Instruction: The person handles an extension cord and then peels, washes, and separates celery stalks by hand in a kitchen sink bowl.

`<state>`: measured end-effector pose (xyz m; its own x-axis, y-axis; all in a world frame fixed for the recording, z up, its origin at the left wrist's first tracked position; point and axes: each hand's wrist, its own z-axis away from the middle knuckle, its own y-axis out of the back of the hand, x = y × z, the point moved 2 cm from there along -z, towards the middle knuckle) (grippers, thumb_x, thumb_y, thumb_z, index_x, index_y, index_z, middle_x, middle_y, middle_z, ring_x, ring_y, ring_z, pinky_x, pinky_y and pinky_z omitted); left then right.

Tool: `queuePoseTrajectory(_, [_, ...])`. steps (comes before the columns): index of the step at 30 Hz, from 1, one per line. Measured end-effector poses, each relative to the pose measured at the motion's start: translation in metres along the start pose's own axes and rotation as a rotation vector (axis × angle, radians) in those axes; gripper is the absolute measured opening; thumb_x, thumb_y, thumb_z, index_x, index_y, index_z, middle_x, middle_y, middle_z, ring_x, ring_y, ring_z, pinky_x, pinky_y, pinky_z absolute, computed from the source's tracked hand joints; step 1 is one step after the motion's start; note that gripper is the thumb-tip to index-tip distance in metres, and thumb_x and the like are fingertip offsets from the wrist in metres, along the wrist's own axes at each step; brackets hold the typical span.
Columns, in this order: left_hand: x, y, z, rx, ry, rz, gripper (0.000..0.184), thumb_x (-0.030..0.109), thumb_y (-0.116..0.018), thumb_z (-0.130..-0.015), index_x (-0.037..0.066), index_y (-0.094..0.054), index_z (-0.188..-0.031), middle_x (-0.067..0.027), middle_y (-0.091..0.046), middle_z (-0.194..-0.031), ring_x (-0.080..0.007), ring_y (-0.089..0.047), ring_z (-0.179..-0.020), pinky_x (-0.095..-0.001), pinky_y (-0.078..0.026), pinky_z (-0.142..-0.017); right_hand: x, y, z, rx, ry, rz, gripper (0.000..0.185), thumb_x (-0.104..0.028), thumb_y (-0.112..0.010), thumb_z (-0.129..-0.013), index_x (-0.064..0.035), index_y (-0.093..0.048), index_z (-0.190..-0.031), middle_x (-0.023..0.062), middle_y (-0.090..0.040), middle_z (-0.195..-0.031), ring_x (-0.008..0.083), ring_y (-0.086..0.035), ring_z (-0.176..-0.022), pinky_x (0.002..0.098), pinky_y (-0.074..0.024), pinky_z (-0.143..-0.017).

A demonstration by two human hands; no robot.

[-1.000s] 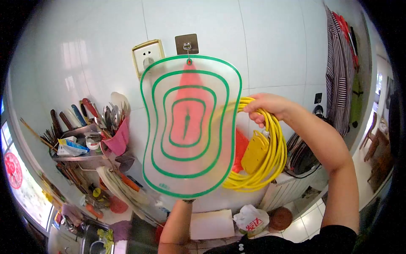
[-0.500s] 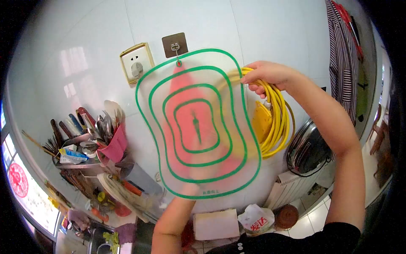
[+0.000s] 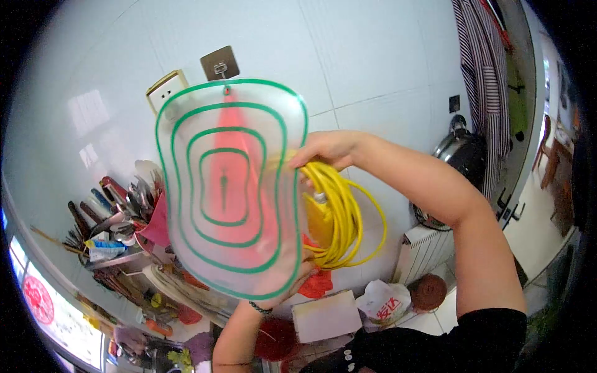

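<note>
A translucent cutting mat [image 3: 180, 205] with green outline rings hangs from a wall hook at its top hole. Behind it, a red, bag-like sheet [image 3: 316, 284] shows through and sticks out at the lower right. My right hand [image 3: 326, 150] is closed round the top of a coiled yellow cable [image 3: 341, 217], beside the mat's right edge. A yellow block-like part [image 3: 318, 221] hangs within the coil. My left hand [image 3: 301, 273] reaches behind the mat's lower edge, its fingers partly hidden and gathered on the red sheet below the coil.
A wall socket [image 3: 166, 90] is left of the hook. A pink utensil holder [image 3: 155, 227] stands at the left. To the right are a lidded pan [image 3: 466, 155] and a striped apron [image 3: 482, 74]. Below lie a white box [image 3: 326, 316] and a white plastic bag [image 3: 380, 301].
My right hand has lowered the cable coil closer to the mat. My left hand has moved right, and the red sheet now sticks out past the mat. The view has shifted.
</note>
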<state>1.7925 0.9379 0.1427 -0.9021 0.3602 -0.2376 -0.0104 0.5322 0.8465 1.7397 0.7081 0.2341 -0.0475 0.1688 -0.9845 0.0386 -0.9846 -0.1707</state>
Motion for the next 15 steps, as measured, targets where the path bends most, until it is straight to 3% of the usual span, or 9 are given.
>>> queuePoseTrajectory(2, [-0.001, -0.003, 0.004, 0.0, -0.005, -0.017, 0.015, 0.01, -0.065, -0.069, 0.011, -0.06, -0.084, -0.0024, -0.057, -0.086, -0.0232, -0.055, -0.083, -0.0378, -0.043, -0.072, 0.007, -0.007, -0.012, -0.214, -0.022, 0.059, 0.02, -0.011, -0.063, -0.083, 0.0005, -0.056, -0.098, 0.0094, -0.061, -0.08, 0.0153, -0.061, -0.066, 0.0293, -0.0525, -0.059])
queuePoseTrajectory(4, [-0.005, -0.009, 0.009, 0.02, 0.012, -0.042, 0.013, 0.012, -0.069, -0.068, 0.01, -0.062, -0.078, -0.0047, -0.056, -0.084, -0.0267, -0.053, -0.082, -0.0371, -0.043, -0.071, 0.019, -0.002, -0.025, -0.219, 0.011, 0.149, 0.02, -0.011, -0.062, -0.083, 0.0003, -0.057, -0.098, 0.01, -0.063, -0.081, 0.0164, -0.062, -0.066, 0.0309, -0.054, -0.06])
queuePoseTrajectory(8, [-0.006, -0.023, 0.017, -0.016, 0.106, -0.04, 0.016, 0.011, -0.07, -0.066, 0.01, -0.062, -0.079, -0.0042, -0.056, -0.082, -0.0257, -0.053, -0.08, -0.0367, -0.042, -0.068, 0.033, -0.014, -0.019, -0.309, 0.108, 0.268, 0.021, -0.01, -0.064, -0.081, 0.0003, -0.057, -0.099, 0.0096, -0.064, -0.085, 0.0169, -0.063, -0.069, 0.0306, -0.0556, -0.062])
queuePoseTrajectory(9, [-0.006, -0.025, 0.018, 0.088, 0.112, -0.01, 0.016, 0.01, -0.069, -0.065, 0.01, -0.062, -0.08, -0.0044, -0.055, -0.082, -0.0254, -0.053, -0.079, -0.0368, -0.043, -0.067, 0.036, -0.014, -0.02, -0.328, 0.11, 0.234, 0.022, -0.008, -0.064, -0.08, 0.0003, -0.057, -0.099, 0.0092, -0.064, -0.086, 0.0158, -0.063, -0.071, 0.0295, -0.0551, -0.062])
queuePoseTrajectory(10, [-0.005, -0.026, 0.017, 0.19, 0.117, 0.019, 0.017, 0.009, -0.069, -0.064, 0.01, -0.062, -0.08, -0.0045, -0.055, -0.082, -0.025, -0.053, -0.079, -0.0369, -0.043, -0.067, 0.038, -0.015, -0.021, -0.331, 0.113, 0.234, 0.022, -0.008, -0.064, -0.08, 0.0003, -0.057, -0.099, 0.0092, -0.064, -0.086, 0.0158, -0.063, -0.071, 0.0295, -0.0551, -0.062])
queuePoseTrajectory(12, [0.0, -0.027, 0.009, 0.195, 0.066, 0.022, 0.018, 0.009, -0.068, -0.064, 0.01, -0.062, -0.081, -0.0049, -0.055, -0.083, -0.0252, -0.053, -0.078, -0.0369, -0.043, -0.066, 0.038, -0.014, -0.021, -0.143, 0.137, 0.148, 0.019, -0.007, -0.062, -0.081, -0.0018, -0.058, -0.098, 0.0101, -0.064, -0.089, 0.0152, -0.063, -0.076, 0.0293, -0.0538, -0.063])
queuePoseTrajectory(14, [0.004, -0.031, 0.001, 0.203, 0.017, 0.023, 0.018, 0.008, -0.068, -0.064, 0.01, -0.062, -0.081, -0.0053, -0.055, -0.083, -0.0253, -0.052, -0.077, -0.0369, -0.043, -0.066, 0.036, -0.014, -0.032, -0.19, 0.088, 0.301, 0.019, -0.01, -0.062, -0.08, -0.0026, -0.06, -0.097, 0.0106, -0.063, -0.092, 0.0163, -0.062, -0.079, 0.0295, -0.0516, -0.064])
queuePoseTrajectory(15, [0.004, -0.035, -0.004, 0.167, 0.063, 0.016, 0.019, 0.007, -0.068, -0.064, 0.01, -0.062, -0.082, -0.0054, -0.055, -0.083, -0.0255, -0.052, -0.077, -0.0369, -0.043, -0.066, 0.024, -0.035, -0.022, -0.127, 0.195, 0.526, 0.021, -0.014, -0.063, -0.079, -0.0028, -0.061, -0.096, 0.0096, -0.064, -0.09, 0.0167, -0.06, -0.077, 0.0298, -0.0504, -0.063])
